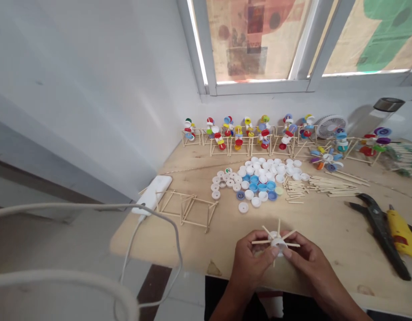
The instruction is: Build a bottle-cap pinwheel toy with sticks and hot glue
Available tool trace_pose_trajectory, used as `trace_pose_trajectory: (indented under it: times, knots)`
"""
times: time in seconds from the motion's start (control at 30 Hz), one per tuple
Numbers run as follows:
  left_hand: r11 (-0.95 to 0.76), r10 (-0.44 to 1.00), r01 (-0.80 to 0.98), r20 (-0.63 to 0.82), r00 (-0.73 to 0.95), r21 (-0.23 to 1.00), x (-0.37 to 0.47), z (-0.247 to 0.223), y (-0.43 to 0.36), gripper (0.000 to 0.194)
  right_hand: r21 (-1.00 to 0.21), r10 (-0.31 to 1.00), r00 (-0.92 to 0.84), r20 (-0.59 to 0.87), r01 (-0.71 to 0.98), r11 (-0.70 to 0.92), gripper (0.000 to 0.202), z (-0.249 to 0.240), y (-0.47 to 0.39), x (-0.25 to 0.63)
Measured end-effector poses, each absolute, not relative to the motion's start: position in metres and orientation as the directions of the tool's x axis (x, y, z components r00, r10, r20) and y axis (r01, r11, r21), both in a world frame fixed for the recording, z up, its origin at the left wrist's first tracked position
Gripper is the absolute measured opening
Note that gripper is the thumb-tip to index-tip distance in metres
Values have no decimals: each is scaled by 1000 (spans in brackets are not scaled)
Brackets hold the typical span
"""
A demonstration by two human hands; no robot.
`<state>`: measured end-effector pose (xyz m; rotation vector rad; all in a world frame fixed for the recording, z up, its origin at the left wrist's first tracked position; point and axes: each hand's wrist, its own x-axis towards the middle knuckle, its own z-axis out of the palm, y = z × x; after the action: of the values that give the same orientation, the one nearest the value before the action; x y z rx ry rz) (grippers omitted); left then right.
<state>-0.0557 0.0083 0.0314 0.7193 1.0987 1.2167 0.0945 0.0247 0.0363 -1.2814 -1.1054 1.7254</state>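
Observation:
Near the table's front edge, my left hand [251, 255] and my right hand [305, 257] hold a white cap hub [278, 244] between them, fingers closed round it from both sides. Several thin wooden sticks stick out of the hub like spokes. Beyond my hands lies a spread of white and blue bottle caps [262, 171]. Piles of short wooden sticks [332, 185] are to the right of the caps. A wheel with coloured caps on its spokes [327, 159] lies behind the sticks.
Stick frames carrying coloured cap wheels [238, 138] line the back, near a small white fan [331, 126]. Bare stick frames [199, 211] and a white power strip [152, 195] are at left, with a looping cable. Black cutters [381, 234] and a yellow glue gun [402, 232] lie at right.

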Motion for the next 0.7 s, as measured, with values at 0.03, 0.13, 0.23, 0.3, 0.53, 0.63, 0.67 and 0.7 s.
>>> trace_pose_trajectory:
  times: [0.03, 0.13, 0.23, 0.3, 0.53, 0.63, 0.67, 0.7]
  knots:
    - [252, 960, -367, -279, -23, 896, -57, 34, 9, 28, -923, 897, -258, -358, -49, -382, 36, 36, 25, 94]
    - [259, 950, -428, -308, -47, 866, -63, 43, 10, 26, -928, 910, -262, -323, -100, -358, 41, 36, 26, 94]
    - [221, 954, -564, -296, -43, 796, -67, 52, 11, 24, -887, 921, -250, -298, -285, -364, 43, 36, 28, 93]
    - [203, 963, -647, -268, -3, 735, -68, 56, 13, 24, -818, 918, -252, -307, -423, -390, 43, 36, 28, 89]
    - [230, 969, -802, -211, 133, 551, -48, 52, 24, 35, -544, 867, -288, -407, -685, -483, 32, 37, 23, 48]
    - [203, 964, -847, -249, 87, 490, -37, 51, 27, 31, -476, 842, -345, -415, -707, -523, 39, 36, 21, 32]
    - [192, 964, -859, -254, 75, 475, -35, 52, 29, 29, -460, 833, -374, -407, -704, -541, 42, 36, 20, 28]
    - [180, 965, -866, -254, 64, 466, -33, 53, 31, 27, -442, 822, -405, -400, -701, -560, 44, 36, 19, 25]
